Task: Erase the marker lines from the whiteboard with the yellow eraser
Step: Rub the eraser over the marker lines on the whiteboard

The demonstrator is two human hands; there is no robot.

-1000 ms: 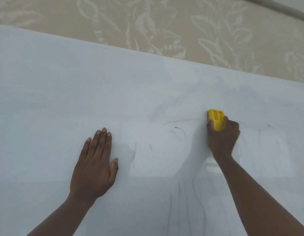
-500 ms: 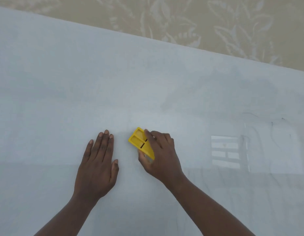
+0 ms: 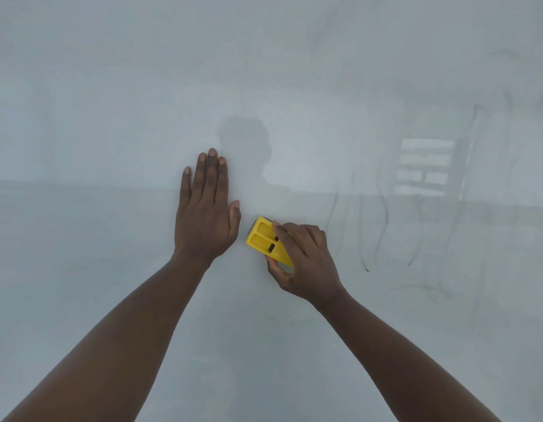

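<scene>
The whiteboard [image 3: 112,269] fills the whole view. My right hand [image 3: 303,263] grips the yellow eraser [image 3: 262,239] and presses it flat on the board, its free end pointing up and left. My left hand [image 3: 204,208] lies flat on the board just left of the eraser, fingers together and pointing up, holding nothing. Thin dark marker lines [image 3: 380,236] run mostly up and down on the board to the right of my right hand. More faint lines [image 3: 416,251] show further right.
A bright window reflection [image 3: 425,170] and a shadow of a head [image 3: 246,141] lie on the glossy board. Faint smudges [image 3: 514,74] mark the upper right of the board.
My right hand swept the eraser from the right side of the board over to beside my left hand. The view dropped, so the patterned wall above the board is out of sight.
</scene>
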